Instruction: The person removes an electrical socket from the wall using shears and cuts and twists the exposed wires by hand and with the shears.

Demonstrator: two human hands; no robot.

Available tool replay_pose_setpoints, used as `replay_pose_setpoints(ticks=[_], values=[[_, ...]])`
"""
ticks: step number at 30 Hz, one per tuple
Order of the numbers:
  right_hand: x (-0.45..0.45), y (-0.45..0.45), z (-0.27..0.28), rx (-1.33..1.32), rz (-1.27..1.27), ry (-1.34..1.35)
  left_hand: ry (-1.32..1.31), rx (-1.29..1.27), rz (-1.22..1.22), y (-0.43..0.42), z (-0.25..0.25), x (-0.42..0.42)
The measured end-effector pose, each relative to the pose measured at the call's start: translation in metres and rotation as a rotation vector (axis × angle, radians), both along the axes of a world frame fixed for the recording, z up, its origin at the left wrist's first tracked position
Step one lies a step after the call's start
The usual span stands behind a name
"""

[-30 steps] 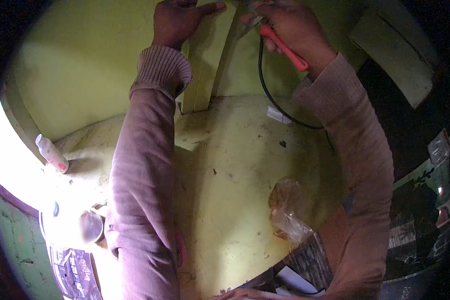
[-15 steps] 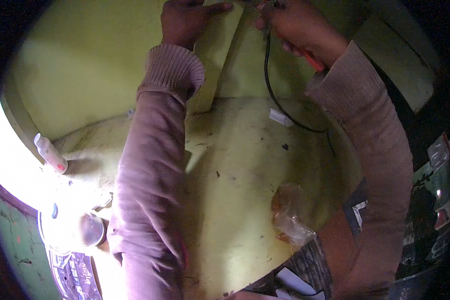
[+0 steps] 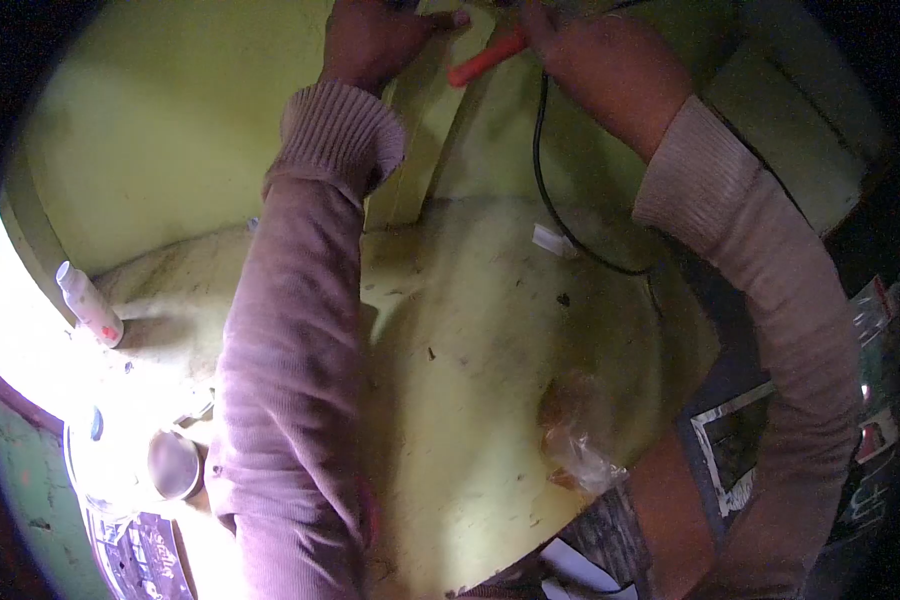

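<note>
Now the R hand [image 3: 615,75] is closed on the red handle [image 3: 487,58], whose free end has swung from down-right to down-left, twd the L hand [image 3: 375,45]; prob. a changed tool angle, w/ the far end cut off at top. L hand: one digit reaches over the green batten [image 3: 410,150]; other fingertips are o/o view, so can't tell if it's pinching anything. Black cable [image 3: 541,150] hangs below the R hand & curves down past the white scrap [image 3: 552,240]. Farther out: bottle [image 3: 92,308], round cup [image 3: 173,466] in the glare, clear bag [image 3: 585,445] on the tabletop [image 3: 470,400]. Count: 2 hands; 1 ea. handle, batten, cable, bottle, cup, bag; 1 scrap nr cable.
</note>
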State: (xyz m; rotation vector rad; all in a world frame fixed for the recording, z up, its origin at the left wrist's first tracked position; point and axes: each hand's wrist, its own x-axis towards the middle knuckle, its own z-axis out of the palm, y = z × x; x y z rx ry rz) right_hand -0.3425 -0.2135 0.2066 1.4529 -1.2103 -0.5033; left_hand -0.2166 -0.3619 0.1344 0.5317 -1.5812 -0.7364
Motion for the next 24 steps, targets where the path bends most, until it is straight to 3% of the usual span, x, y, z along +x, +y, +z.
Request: replay_pose_setpoints(ticks=[1,2,4,8,10,14,16,17,19,24], values=[[0.006,0.0,0.003,0.041,-0.166,0.016,0.088,-0.002,-0.05,0.001,0.0,0.0],[0.001,0.0,0.002,0.039,-0.164,0.013,0.084,-0.004,-0.049,0.0,0.0,-0.001],[-0.017,-0.005,0.003,0.009,0.045,0.303,0.103,-0.016,-0.094,0.0,-0.001,0.0],[-0.03,-0.008,0.02,0.088,0.104,0.444,0.134,-0.127,-0.091,-0.002,-0.001,-0.002],[-0.03,-0.005,0.025,-0.006,0.192,0.668,0.091,0.04,-0.07,0.005,0.003,0.002],[-0.023,0.004,0.017,-0.09,0.251,0.585,0.097,0.073,-0.072,0.005,0.003,-0.001],[-0.022,-0.001,0.013,-0.093,-0.004,0.194,0.157,0.164,-0.178,0.006,0.001,0.001],[-0.02,0.002,0.012,-0.092,-0.001,0.19,0.154,0.166,-0.175,0.004,-0.001,0.0],[-0.014,0.005,0.016,-0.152,0.06,-0.371,0.186,0.083,-0.14,-0.001,-0.003,-0.001],[0.0,0.007,0.028,-0.115,-0.004,-0.754,0.229,0.069,-0.082,0.0,-0.002,-0.004]])
